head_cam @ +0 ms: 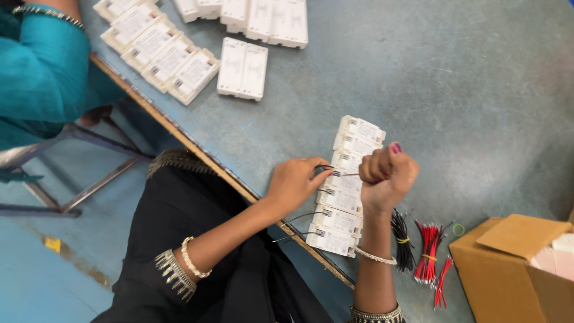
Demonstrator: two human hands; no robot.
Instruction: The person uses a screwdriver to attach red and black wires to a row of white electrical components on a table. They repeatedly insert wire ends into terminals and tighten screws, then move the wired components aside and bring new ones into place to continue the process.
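A row of several white rectangular modules (pixel 347 191) lies on the grey-blue table (pixel 454 90) near its front edge. My left hand (pixel 296 182) pinches a thin black wire (pixel 326 168) at one module in the middle of the row. My right hand (pixel 388 173) is a closed fist over the row and grips the other end of a thin wire (pixel 350 174). Black wires (pixel 299 216) stick out from the lower modules toward the table edge.
Bundles of black wires (pixel 403 236) and red wires (pixel 427 251) lie right of my right wrist. An open cardboard box (pixel 508 263) stands at the lower right. More white modules (pixel 173 57) lie at the far left, near a person in a teal sleeve (pixel 42 72).
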